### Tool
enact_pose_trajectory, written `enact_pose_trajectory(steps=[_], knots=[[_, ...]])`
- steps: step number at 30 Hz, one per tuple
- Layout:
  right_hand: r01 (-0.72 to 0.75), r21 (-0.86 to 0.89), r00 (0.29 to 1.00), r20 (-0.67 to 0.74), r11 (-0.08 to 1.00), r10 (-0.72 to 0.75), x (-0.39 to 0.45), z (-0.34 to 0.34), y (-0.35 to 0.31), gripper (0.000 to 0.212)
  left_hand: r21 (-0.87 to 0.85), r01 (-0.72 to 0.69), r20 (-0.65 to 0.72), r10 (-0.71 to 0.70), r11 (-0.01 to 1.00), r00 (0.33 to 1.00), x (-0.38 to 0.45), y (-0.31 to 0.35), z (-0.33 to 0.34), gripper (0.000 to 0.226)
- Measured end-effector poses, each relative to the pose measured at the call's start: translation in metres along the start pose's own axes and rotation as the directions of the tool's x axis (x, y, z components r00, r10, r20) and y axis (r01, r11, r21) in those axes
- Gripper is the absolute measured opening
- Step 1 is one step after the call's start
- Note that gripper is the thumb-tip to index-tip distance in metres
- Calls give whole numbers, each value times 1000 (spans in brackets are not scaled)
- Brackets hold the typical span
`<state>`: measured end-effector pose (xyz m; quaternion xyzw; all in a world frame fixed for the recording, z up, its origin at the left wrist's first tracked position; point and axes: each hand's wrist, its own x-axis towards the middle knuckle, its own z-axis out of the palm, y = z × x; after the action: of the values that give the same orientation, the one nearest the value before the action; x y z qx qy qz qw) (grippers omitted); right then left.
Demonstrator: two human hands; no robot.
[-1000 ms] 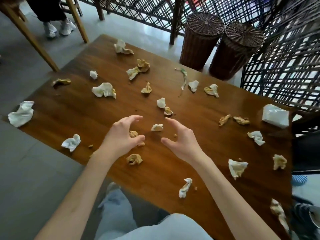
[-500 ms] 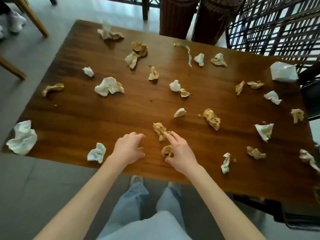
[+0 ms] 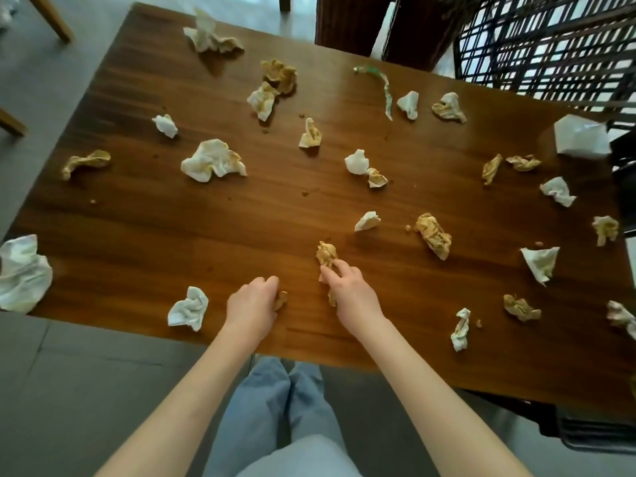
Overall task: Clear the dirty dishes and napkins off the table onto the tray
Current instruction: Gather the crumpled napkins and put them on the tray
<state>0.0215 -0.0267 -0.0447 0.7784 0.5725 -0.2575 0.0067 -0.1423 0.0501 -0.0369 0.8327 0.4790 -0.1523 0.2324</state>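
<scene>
Right hand point(image 3: 351, 294): fingers point(image 3: 332, 271) pinched on a brown-stained napkin point(image 3: 326, 253), a second stained wad point(image 3: 332, 298) tucked under the palm. Left hand point(image 3: 253, 301): fingers curled down over a small brown napkin scrap point(image 3: 281, 299) — firm grip cannot be confirmed. Both hands sit near the front edge of the wooden surface point(image 3: 172, 218). A white crumpled napkin point(image 3: 188, 308) lies just left of the left hand — many more crumpled napkins lie scattered across the surface.

Left hand point(image 3: 253, 302) covers most of brown napkin point(image 3: 280, 299); big white napkin point(image 3: 22, 273) cut by left edge.
</scene>
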Motion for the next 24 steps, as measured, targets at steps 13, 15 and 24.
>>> enact_pose_trajectory(steps=[13, 15, 24], knots=[[-87, 149, 978, -176, 985, 113, 18, -2, -7, 30, -161, 73, -169, -101, 984, 980, -15, -38, -17, 35], [-93, 190, 970, -203, 977, 132, 17, -3, -17, 31, -157, 71, -197, -102, 985, 975, -18, -50, -22, 36], [-112, 334, 942, -264, 936, 207, 14, 7, -93, 32, -118, 33, -105, -46, 992, 993, -20, -107, -28, 47]])
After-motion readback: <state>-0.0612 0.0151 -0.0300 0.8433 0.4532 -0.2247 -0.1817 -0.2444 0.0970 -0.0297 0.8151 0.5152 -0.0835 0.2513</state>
